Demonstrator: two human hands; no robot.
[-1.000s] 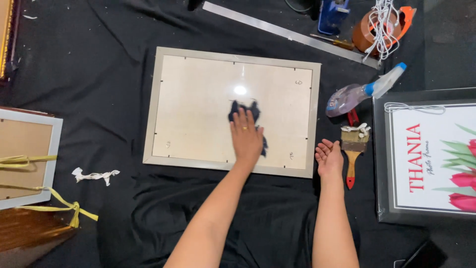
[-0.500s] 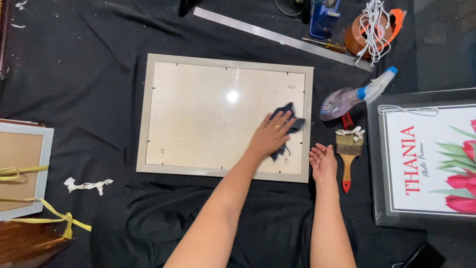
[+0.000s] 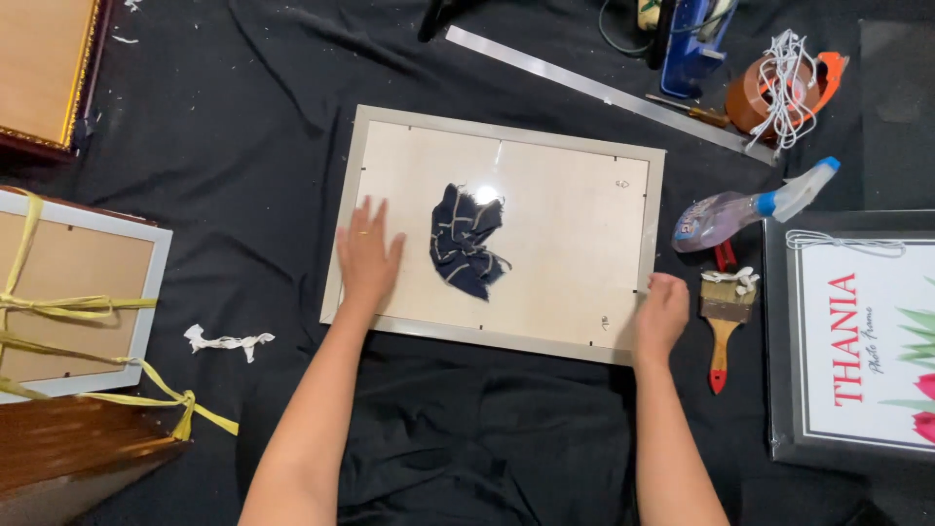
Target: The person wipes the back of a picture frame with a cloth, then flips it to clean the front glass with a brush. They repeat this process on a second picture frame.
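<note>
A silver picture frame (image 3: 506, 341) lies back-up on the black-draped bench (image 3: 243, 127), a crumpled dark cloth (image 3: 466, 242) left loose on its backing board. The left hand (image 3: 368, 255) rests flat with fingers spread on the frame's left part; the right hand (image 3: 662, 312) curls over its lower right corner, seemingly steadying it. A spray bottle (image 3: 740, 209) and paintbrush (image 3: 723, 317) lie just right.

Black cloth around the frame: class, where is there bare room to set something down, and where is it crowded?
Bare black cloth lies left of the frame, up to the tied frame, with only a paper scrap there. More lies below the frame, between the left hand and right hand. Right is crowded: spray bottle, brush, print, ruler.
</note>
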